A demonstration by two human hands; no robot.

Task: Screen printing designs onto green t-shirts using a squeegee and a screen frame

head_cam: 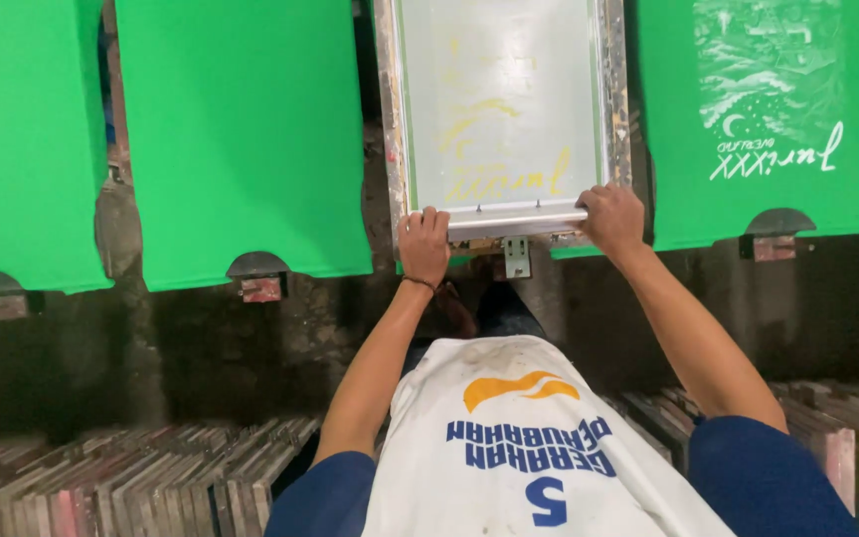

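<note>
The printing screen (502, 109) is gripped at its near edge by both hands: the left hand (424, 245) has its fingers curled over the frame's left corner, the right hand (611, 219) is closed around the right corner. The frame lies flat between the plain green shirt (241, 129) and the printed green shirt (768, 109), over a board that is mostly hidden. The placing or lifting of the screen appears to be in hand. An even grip on both corners is called for, so the frame stays level.

green shirts (241, 129) flank frame (502, 109) — narrow gaps
</note>
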